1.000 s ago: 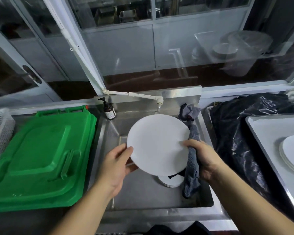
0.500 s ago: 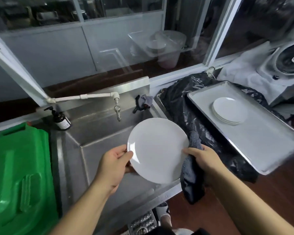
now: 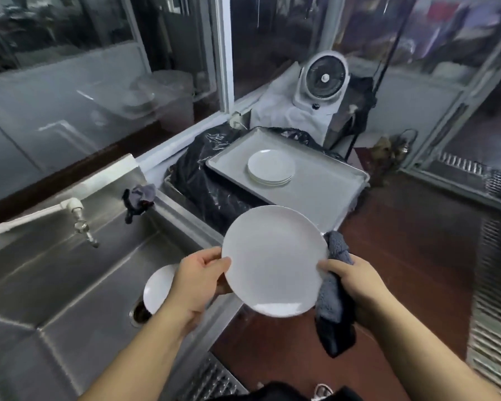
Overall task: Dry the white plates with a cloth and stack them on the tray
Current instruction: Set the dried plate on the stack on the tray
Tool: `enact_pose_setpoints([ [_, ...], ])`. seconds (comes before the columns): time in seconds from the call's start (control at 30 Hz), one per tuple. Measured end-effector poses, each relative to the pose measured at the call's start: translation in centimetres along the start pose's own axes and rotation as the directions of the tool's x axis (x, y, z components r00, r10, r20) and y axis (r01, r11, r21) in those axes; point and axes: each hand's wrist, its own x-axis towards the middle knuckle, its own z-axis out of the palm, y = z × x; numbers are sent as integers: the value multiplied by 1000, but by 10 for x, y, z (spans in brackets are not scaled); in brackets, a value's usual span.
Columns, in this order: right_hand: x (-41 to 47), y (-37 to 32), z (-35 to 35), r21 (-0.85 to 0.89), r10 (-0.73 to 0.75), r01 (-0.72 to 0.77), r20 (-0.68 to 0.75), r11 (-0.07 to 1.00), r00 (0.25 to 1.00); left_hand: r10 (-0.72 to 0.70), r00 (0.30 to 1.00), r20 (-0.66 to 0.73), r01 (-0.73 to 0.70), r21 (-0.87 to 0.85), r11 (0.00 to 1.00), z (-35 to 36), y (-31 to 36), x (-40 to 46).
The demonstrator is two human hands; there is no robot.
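Carrying step: left hand [image 3: 198, 280] pinches the white plate's [image 3: 274, 260] rim, right hand [image 3: 356, 285] grips its other edge through the gray cloth [image 3: 334, 302]; next, probably lower it onto the stack [image 3: 271, 167] on the tray [image 3: 324, 186].

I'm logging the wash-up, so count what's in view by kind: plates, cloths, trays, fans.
Plates: at least 4. One held by the left hand and right hand, one in the sink, and a stack whose edges suggest 2 or more.
Cloths: 2, one held, one on the sink edge.
Trays: 1.
Fans: 1.
Total: at least 8.
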Motion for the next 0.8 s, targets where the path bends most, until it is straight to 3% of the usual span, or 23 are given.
enact_pose_setpoints([
  [0.43,24,-37,-247,108,-66,97,-255,989,965,-22,977,214,-9,144,990,267,28,38],
  [0.8,39,-16,-393,202,48,59,-490,978,870,-118,918,378,16,262,965,438,31,72],
])
